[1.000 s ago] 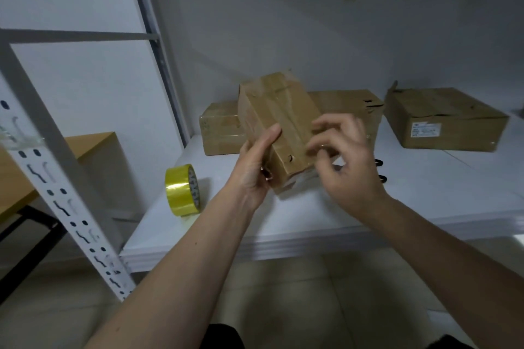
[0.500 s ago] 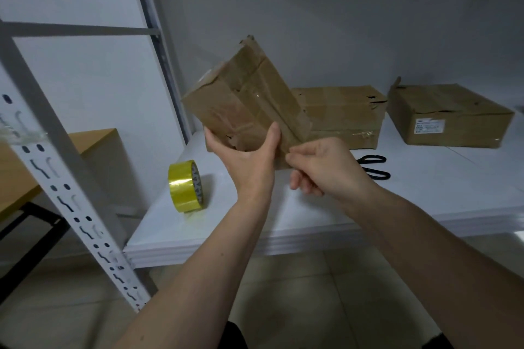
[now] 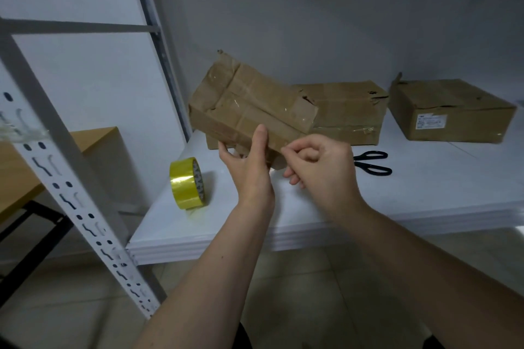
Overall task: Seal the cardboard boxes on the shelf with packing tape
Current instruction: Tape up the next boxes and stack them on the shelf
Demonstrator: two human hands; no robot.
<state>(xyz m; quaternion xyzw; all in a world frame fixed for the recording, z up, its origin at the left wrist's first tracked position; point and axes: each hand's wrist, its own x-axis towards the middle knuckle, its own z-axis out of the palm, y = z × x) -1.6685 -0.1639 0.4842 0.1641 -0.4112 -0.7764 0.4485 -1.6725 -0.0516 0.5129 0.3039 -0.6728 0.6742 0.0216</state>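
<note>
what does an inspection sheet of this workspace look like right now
surface: white shelf, boxes, tape and scissors on it
job's things: held box tilted, above the shelf; middle box torn at its top edge; right box labelled; yellow tape roll standing on edge
clutter: black scissors beside the middle box
hands: left hand grips the held box; right hand pinches at its lower edge
cables: nothing seen
surroundings: slotted metal post, wooden table, grey wall

Tape roll [image 3: 187,183] on shelf [image 3: 425,193], left end near front. Held box [image 3: 249,110] tilted above shelf, two boxes behind: one [image 3: 351,113] middle, other [image 3: 450,110] far right. Scissors [image 3: 371,163] before middle box.
</note>
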